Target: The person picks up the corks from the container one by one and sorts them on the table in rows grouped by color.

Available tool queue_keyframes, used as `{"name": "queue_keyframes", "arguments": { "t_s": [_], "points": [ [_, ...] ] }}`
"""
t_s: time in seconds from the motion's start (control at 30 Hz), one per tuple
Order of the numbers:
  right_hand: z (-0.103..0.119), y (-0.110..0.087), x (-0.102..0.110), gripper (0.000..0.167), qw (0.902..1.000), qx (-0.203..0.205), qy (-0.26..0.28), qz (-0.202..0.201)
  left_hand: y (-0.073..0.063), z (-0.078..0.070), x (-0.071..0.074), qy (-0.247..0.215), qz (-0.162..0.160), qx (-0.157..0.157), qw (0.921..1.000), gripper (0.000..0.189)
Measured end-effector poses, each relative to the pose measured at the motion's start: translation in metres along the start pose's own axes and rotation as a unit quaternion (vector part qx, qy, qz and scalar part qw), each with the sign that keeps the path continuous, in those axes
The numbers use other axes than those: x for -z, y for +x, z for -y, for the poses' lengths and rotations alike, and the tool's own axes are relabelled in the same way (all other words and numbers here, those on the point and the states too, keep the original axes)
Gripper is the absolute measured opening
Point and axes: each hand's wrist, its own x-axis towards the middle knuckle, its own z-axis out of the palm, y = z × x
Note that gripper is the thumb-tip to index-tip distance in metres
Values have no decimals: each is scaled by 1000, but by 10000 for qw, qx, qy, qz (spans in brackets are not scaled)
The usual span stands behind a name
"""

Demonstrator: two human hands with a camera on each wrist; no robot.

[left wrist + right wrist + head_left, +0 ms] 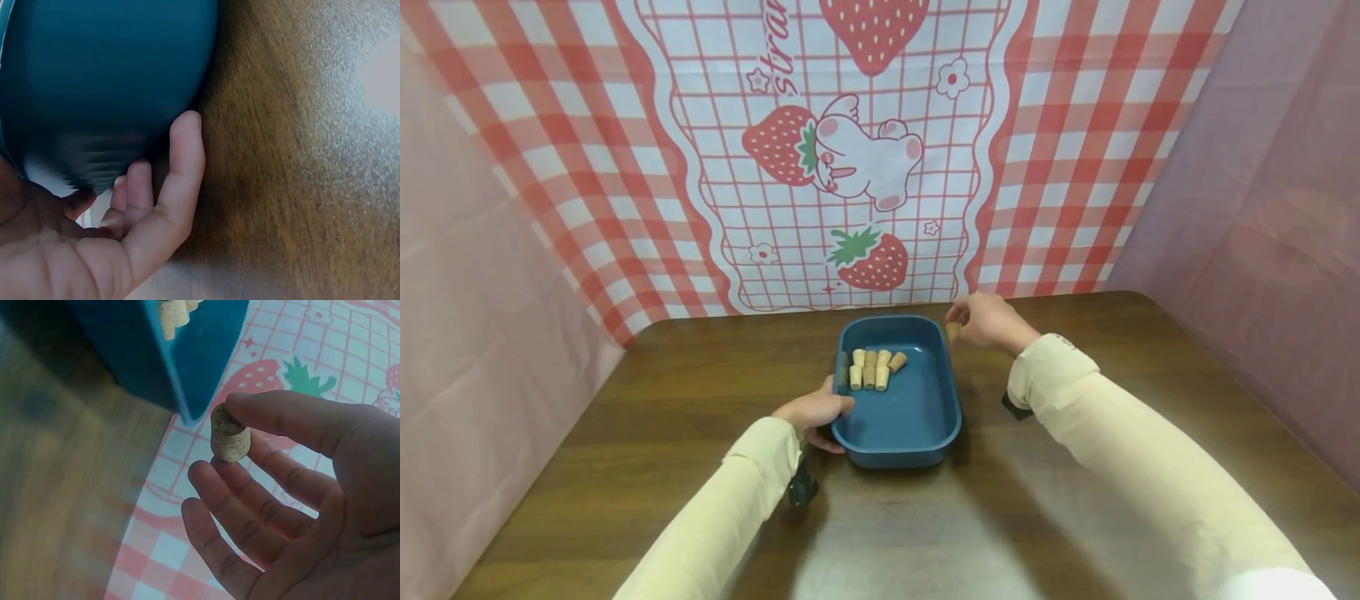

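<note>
A blue rectangular tray (917, 408) with rounded corners stands on the table. Inside it, toward the left wall, several cork stoppers (870, 371) stand or lean close together in light and darker tan; one at the right of the group tilts over. My left hand (812, 414) grips the tray's left side near the front corner, thumb over the rim and fingers (186, 144) against the outer wall. Just outside the right rim, my right hand (992, 322) pinches a speckled cork stopper (230, 434) between thumb and fingertips, with the other fingers spread loosely below.
The brown wooden table (685, 400) carries the tray near its far edge. Behind it hangs a red-and-white checked cloth (1067, 167) printed with strawberries. Pinkish cloth walls (1262, 208) rise on both sides.
</note>
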Motion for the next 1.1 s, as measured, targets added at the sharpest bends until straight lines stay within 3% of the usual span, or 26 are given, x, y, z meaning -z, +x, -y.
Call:
{"name": "queue_keyframes", "arguments": {
  "t_s": [0.33,0.7,0.9,1.1],
  "points": [
    [-33,-5,-1,38,9986,321,340,-265,0,2,0,-56,14,-52,10000,76],
    [-50,-9,-12,37,9975,288,602,-248,-1,2,1,-116,12,-40,9999,79],
    [-60,-8,-21,36,9977,406,460,-278,0,3,1,-95,4,-43,9999,79],
    [-67,-9,-28,37,9983,171,517,-184,0,3,0,-88,-11,-72,9999,77]
  ]
}}
